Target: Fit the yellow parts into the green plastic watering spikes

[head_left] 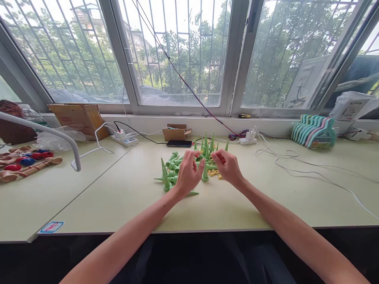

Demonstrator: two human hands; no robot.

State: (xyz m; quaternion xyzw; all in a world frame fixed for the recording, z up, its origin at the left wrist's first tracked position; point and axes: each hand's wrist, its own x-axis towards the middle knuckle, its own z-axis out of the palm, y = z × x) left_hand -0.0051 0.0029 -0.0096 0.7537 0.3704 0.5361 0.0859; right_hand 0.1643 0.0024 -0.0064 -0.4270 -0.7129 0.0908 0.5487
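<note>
Left hand [190,171], right hand [229,167]: fingers curled, can't tell if gripping. Green tapered plastic spikes [166,183], small yellow pieces [212,173] at twelve o'clock, pale-green bench [112,201]. Likely part-handling step; next calls for fingertip precision.

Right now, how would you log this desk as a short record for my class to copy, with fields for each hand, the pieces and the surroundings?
Left hand: above the green pointed pieces; grip unclear
Right hand: fingertips bent together near the pile; grip unclear
Between hands: one upright green cone
Small pieces: yellow bits beside the green ones
Behind pile: black phone, small cardboard box
Far left: wooden toys
Far right: row of mostly turquoise items
</note>
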